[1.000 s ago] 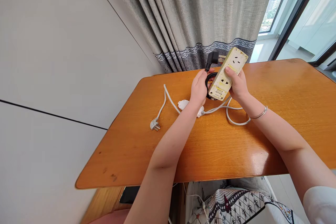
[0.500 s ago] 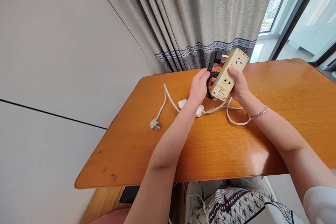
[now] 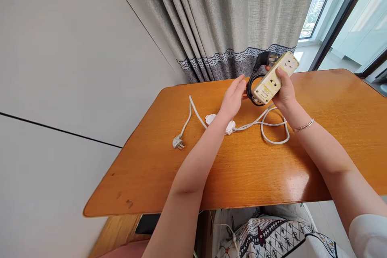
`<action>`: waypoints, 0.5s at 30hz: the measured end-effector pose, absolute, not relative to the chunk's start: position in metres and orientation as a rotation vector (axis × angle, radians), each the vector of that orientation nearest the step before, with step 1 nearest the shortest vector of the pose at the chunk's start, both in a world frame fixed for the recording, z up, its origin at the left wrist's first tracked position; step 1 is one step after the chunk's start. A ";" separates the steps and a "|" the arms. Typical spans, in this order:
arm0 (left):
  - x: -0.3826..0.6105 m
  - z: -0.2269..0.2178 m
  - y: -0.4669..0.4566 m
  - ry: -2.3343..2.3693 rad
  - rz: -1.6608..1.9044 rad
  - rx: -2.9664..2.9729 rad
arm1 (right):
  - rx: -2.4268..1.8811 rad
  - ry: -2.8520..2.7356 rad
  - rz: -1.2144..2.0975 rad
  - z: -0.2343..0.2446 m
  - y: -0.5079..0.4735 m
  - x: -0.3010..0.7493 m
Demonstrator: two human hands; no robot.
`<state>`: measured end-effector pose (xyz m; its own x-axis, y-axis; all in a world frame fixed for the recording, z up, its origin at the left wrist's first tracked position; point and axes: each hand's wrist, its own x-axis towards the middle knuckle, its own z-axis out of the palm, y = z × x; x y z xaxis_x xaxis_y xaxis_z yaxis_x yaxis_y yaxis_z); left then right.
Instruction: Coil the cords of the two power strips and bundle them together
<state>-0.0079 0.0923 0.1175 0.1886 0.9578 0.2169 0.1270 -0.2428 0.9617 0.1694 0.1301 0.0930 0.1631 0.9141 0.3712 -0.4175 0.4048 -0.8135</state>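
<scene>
My right hand [image 3: 284, 88] grips a cream power strip [image 3: 273, 82] above the back of the table, thumb on its socket face and fingers behind. A black plug [image 3: 263, 60] with metal prongs sits behind the strip's upper end. Its black cord [image 3: 249, 86] is looped at the strip's left side. Just left of that loop is my left hand [image 3: 233, 97], open, its fingers stretched out and partly hidden behind the cord. Beneath my left forearm lies a white power strip [image 3: 230, 127], partly covered, with a white cord [image 3: 275, 142] curled to its right and a white plug [image 3: 178, 142] to its left.
The wooden table [image 3: 145, 177] has rounded corners. Behind it hangs a grey curtain [image 3: 242, 12], and a pale wall [image 3: 60, 68] stands to the left. A glass door [image 3: 350, 24] is at the far right. Patterned cloth [image 3: 266, 234] shows below the front edge.
My right hand has moved the cream strip rightward and slightly up, with the black plug and cord. My left hand has come away from the black cord, its fingers straighter.
</scene>
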 end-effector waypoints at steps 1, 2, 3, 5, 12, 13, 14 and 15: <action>-0.008 0.117 0.093 1.056 1.124 1.563 | -0.621 -0.954 1.013 0.091 0.137 0.177; -0.008 0.116 0.093 1.038 1.080 1.553 | -0.624 -0.918 0.985 0.089 0.145 0.185; -0.008 0.116 0.093 1.017 1.041 1.547 | -0.628 -0.881 0.955 0.086 0.153 0.195; -0.008 0.115 0.092 0.991 0.978 1.561 | -0.639 -0.800 0.880 0.082 0.169 0.219; -0.005 0.113 0.090 0.988 0.794 1.624 | -0.868 -0.387 0.512 0.060 0.195 0.323; -0.004 0.112 0.091 0.991 0.785 1.627 | -0.932 -0.336 0.480 0.054 0.193 0.334; -0.004 0.110 0.092 0.992 0.776 1.629 | -0.997 -0.285 0.458 0.048 0.191 0.344; -0.004 0.109 0.093 0.991 0.769 1.630 | -1.047 -0.236 0.447 0.042 0.189 0.352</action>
